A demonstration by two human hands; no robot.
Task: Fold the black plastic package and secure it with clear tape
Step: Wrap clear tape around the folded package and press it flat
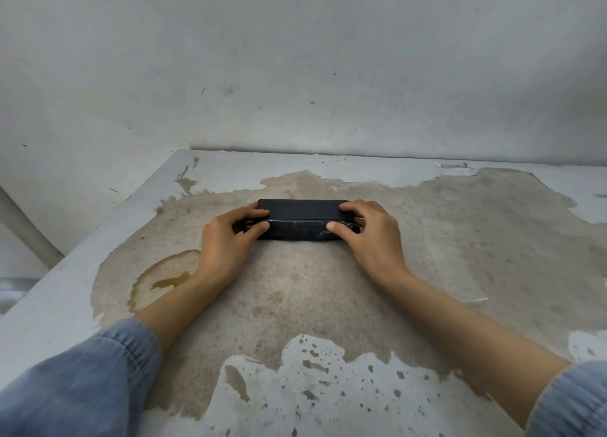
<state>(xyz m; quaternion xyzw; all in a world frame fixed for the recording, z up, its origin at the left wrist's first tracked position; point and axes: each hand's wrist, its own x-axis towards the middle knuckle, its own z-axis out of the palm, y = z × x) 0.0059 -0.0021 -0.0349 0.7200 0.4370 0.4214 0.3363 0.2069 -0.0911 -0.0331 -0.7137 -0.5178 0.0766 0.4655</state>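
Both of your hands are clamped on the black plastic package (300,220), one at each end: your left hand (226,239) pinches the left end with its fingers on the top face and the thumb pressed against the near side, and your right hand (371,236) mirrors it on the right end, fingers curled over the top edge and thumb on the near side. You have the package lying flat and lengthwise across the middle of the table (460,239), a long, narrow bundle with a smooth matte upper part and a wrinkled, glossier strip along the side that faces you. Your forearms reach in from the lower corners, each with a blue denim sleeve (82,381) pushed up. Worn white paint and bare, stained patches mark the tabletop, and a grey wall (295,59) rises just behind it.
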